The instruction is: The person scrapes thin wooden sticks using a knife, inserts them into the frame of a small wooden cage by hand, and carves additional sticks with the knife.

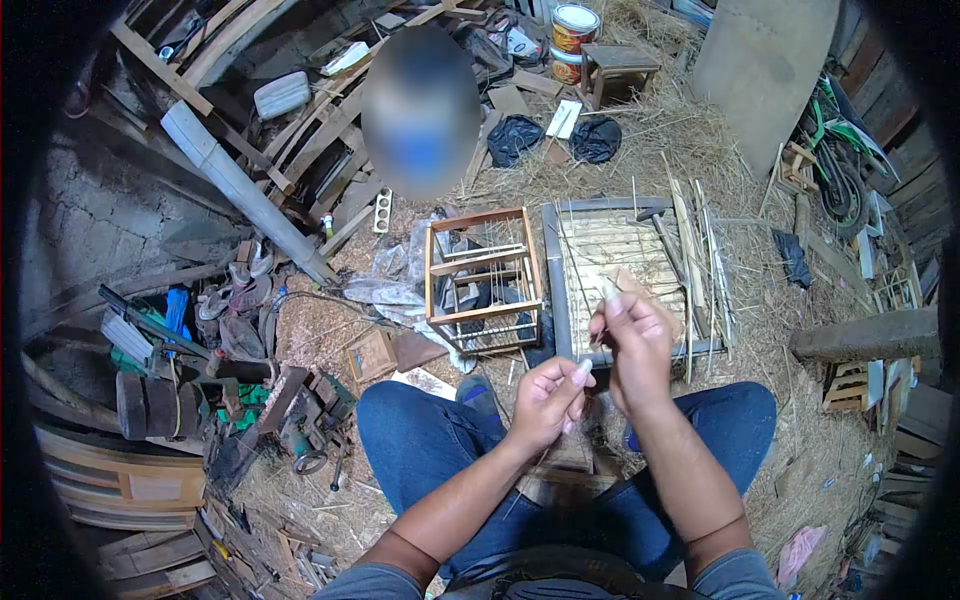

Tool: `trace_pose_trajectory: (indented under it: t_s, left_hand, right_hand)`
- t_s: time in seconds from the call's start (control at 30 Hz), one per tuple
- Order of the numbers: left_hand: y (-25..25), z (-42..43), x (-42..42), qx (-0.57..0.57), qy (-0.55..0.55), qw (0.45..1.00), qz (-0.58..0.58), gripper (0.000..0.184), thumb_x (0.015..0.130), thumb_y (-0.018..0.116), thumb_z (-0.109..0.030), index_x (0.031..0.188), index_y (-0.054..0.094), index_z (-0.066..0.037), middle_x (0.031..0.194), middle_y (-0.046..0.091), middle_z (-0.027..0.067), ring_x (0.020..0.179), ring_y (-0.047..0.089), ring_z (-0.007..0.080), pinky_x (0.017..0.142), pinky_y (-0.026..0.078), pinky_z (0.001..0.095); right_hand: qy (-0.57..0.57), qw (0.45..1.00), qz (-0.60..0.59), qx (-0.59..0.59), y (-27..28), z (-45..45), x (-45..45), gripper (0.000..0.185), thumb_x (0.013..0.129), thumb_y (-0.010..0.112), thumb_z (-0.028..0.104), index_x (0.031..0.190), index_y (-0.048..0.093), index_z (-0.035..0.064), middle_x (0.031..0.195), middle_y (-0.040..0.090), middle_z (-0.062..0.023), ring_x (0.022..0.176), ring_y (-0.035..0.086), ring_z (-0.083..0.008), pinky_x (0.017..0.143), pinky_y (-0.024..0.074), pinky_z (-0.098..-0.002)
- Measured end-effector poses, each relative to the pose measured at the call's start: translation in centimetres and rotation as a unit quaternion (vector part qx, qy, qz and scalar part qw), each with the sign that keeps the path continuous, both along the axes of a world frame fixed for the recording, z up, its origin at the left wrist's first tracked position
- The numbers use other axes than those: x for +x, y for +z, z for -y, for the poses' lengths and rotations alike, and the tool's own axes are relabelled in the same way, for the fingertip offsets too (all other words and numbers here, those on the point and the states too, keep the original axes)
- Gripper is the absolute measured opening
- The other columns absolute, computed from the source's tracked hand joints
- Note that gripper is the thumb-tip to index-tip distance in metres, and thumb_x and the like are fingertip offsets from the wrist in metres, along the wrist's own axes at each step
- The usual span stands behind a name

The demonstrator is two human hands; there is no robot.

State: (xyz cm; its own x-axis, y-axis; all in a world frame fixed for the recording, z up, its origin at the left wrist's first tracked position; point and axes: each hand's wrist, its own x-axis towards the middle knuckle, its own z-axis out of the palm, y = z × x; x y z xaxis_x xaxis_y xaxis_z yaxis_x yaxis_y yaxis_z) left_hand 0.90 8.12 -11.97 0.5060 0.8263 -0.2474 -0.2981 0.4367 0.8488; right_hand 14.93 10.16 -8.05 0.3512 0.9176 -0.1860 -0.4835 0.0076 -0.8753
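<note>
Both my hands are raised over my lap, close together and apart from each other. The fingers of my left hand (pixel 548 405) are pinched, thumb against forefinger; anything between them is too thin to make out. My right hand (pixel 638 350), a little higher and to the right, is pinched too, with a small dark bit near its fingertips that I cannot name. Beyond them lies a grey-edged panel (pixel 552 228) covered with pale slats (pixel 600 245). A hammer (pixel 665 240) rests on it. Left of the panel stands a small wooden cage-like frame (pixel 483 262) with thin rods.
Long thin sticks (pixel 690 240) lie along the panel's right side. A person, blurred, is at the back. Paint buckets (pixel 575 30), a small stool (pixel 620 70) and black bags (pixel 515 138) stand behind. Tools and scraps (pixel 300 430) crowd the left; a thick beam (pixel 865 333) is at right.
</note>
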Motion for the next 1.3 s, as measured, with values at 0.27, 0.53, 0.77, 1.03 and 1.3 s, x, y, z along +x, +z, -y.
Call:
trace_pose_trajectory:
  t_s: [0.27,0.53,0.77,1.03,1.3]
  left_hand:
    - [0.6,-3.5,-1.0,0.072,0.028,0.994,-0.073,0.026,0.104,0.056,-0.026,0.099,0.067,-0.003,0.061,0.057,-0.0004,0.050,0.049,0.0041,0.046,0.039,0.0199]
    - [-5.8,-13.7,-10.0,0.454,-0.080,0.621,-0.635,0.035,0.090,0.069,-0.035,0.096,0.071,-0.001,0.096,0.070,0.0200,0.087,0.066,0.0393,0.080,0.052,0.0485]
    - [-10.4,-15.2,-11.9,0.536,-0.073,0.596,-0.593,0.032,0.088,0.068,-0.037,0.079,0.068,-0.006,0.085,0.067,0.0145,0.080,0.067,0.0353,0.071,0.053,0.0475]
    - [-2.3,-20.0,-13.0,0.597,0.039,0.522,-0.608,0.038,0.092,0.066,-0.040,0.080,0.070,-0.005,0.077,0.067,0.0172,0.071,0.067,0.0358,0.064,0.054,0.0466]
    - [16.3,-17.9,-15.5,0.455,0.163,0.575,-0.659,0.034,0.091,0.069,-0.035,0.087,0.074,-0.002,0.073,0.068,0.0217,0.067,0.068,0.0377,0.065,0.052,0.0472]
  right_hand:
    - [-0.002,0.999,0.036,0.003,-1.1,-0.2,-1.3,0.018,0.101,0.061,0.020,0.093,0.061,0.0037,0.079,0.067,-0.0062,0.069,0.061,-0.0106,0.066,0.0488,-0.0248]
    - [-0.079,0.994,-0.056,0.040,2.7,-1.0,5.1,0.020,0.104,0.055,0.028,0.102,0.054,0.0076,0.067,0.053,-0.0001,0.054,0.049,-0.0072,0.046,0.0439,-0.0224]
    - [-0.038,0.999,0.008,0.031,3.9,0.2,4.1,0.019,0.099,0.066,0.025,0.096,0.058,0.0074,0.069,0.055,0.0009,0.054,0.051,-0.0056,0.045,0.0430,-0.0211]
    - [-0.045,0.994,0.081,0.064,5.8,3.2,4.7,0.020,0.097,0.068,0.024,0.099,0.063,0.0048,0.070,0.061,-0.0006,0.051,0.050,-0.0043,0.045,0.0410,-0.0188]
    - [-0.052,0.978,0.170,0.109,8.6,7.1,3.7,0.011,0.095,0.069,0.013,0.098,0.065,0.0035,0.071,0.061,0.0019,0.055,0.050,-0.0014,0.047,0.0376,-0.0166]
